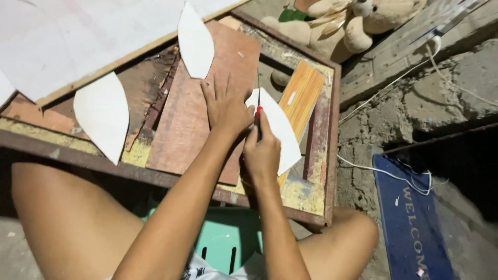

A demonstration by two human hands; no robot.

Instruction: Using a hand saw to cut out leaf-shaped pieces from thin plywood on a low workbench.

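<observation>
Two hands meet over the middle of the worktop (pixel 62 150). The left hand (pixel 225 106) lies flat with fingers spread on a reddish-brown board (pixel 181 124), its edge bearing on a white leaf-shaped cutout (pixel 280 129), apparently to keep the piece from sliding. The right hand (pixel 262 150) is closed around a thin red-handled tool (pixel 258 111), its blade pointing away along the cutout's left edge, likely so the tip can follow that curve. Just right of the cutout, an orange striped plank (pixel 301 96) lies slanted inside the rusty frame. Two more white leaf-shaped pieces rest further off, one at the far centre (pixel 195 41), one to the left (pixel 102 114), beside a big pale sheet (pixel 78 36). Beyond the frame sit a teddy bear (pixel 342 23), white cords (pixel 394 80) and a blue doormat (pixel 410 223).
</observation>
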